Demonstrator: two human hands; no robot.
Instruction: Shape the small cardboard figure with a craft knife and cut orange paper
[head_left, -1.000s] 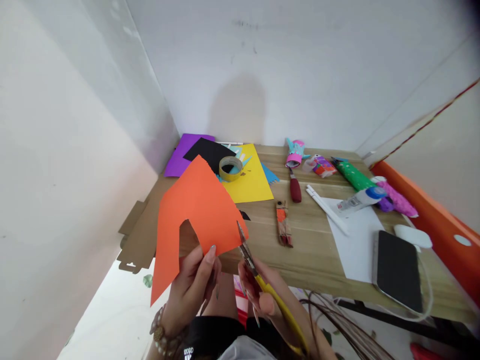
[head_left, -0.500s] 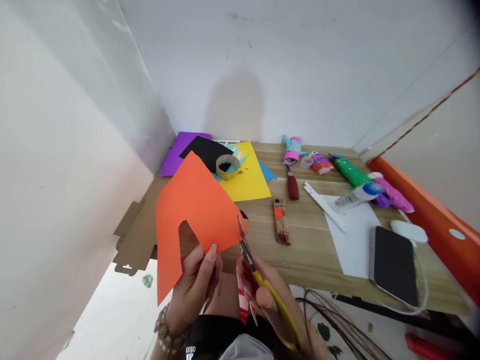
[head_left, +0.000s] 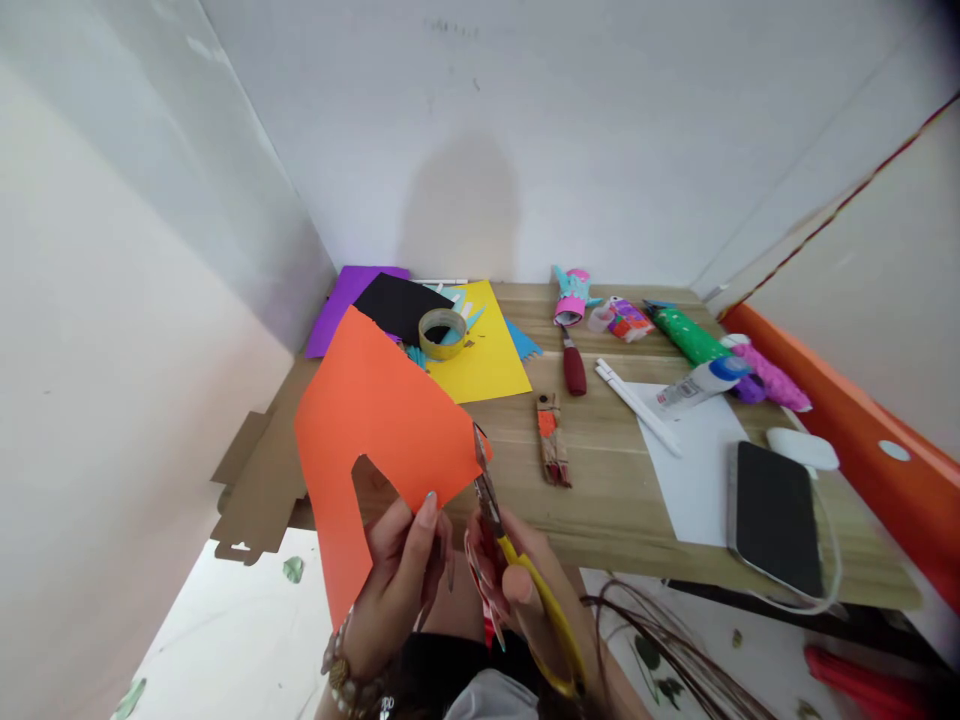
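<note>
**A:** What do the hands have?

**B:** The left hand point(head_left: 397, 590) pinches the orange paper sheet point(head_left: 375, 410) near its lower edge, thumb on the front, fingers curled behind. The right hand point(head_left: 510, 570) is closed around the yellow-handled scissors point(head_left: 541, 605).

**A:** Where's the sheet?

**B:** Lifted in the air, tilted, over the front edge of the wooden surface point(head_left: 607, 500). It has an arched notch cut in its lower side.

**A:** The blades?

**B:** The metal blades point(head_left: 484, 490) stand up at the sheet's right corner and reach its edge. I can't tell how far apart they are.

**A:** What's beyond the hands?

**B:** At the back left lie a purple sheet point(head_left: 345, 310), a black sheet point(head_left: 391, 305) and a yellow sheet point(head_left: 480, 365), with a roll of tan tape point(head_left: 442, 333) on the yellow. A flat cardboard piece point(head_left: 259, 480) juts off the left side. To the right are a red-handled tool point(head_left: 574, 372), a small cardboard figure point(head_left: 551, 440), and a glue tube point(head_left: 701, 385) on a white sheet point(head_left: 686, 470).

**A:** Far right?

**B:** A black phone point(head_left: 776, 520), lying face up, with a white cable point(head_left: 834, 560) alongside.
</note>
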